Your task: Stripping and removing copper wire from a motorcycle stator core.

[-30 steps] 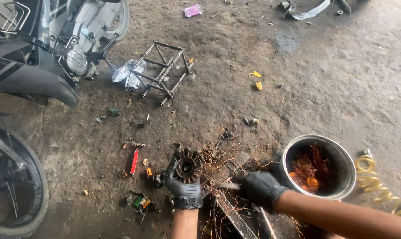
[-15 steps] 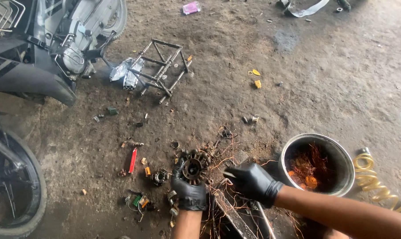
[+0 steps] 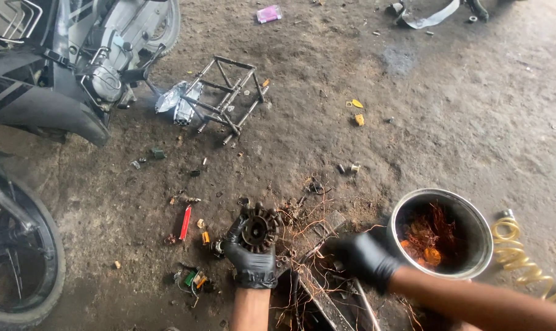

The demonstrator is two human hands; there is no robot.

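- My left hand (image 3: pixel 251 257), in a black glove, is clamped around a round toothed motor core (image 3: pixel 259 228), holding it face-up just above the dirt floor (image 3: pixel 364 79)
- My right hand (image 3: pixel 362 260), also gloved, is blurred; I cannot tell whether its fingers are closed on anything, but it sits among the loose copper wire (image 3: pixel 308 230) between the core and the steel pot (image 3: pixel 471 211)
- The two hands are apart, with the tangle of wire between them
- As I judge it, I am at the stripping step: copper comes off the core and gathers in the pot, which already holds a reddish heap
- The next pull, I judge, calls for a firm hold on the core and a clean grip on a strand
- A red tool (image 3: pixel 185 222) lies left of the core, with small bits around it
- Farther off stand a metal frame (image 3: pixel 226 95) and a motorbike (image 3: pixel 63 67); a yellow coiled hose (image 3: pixel 523 257) lies right of the pot
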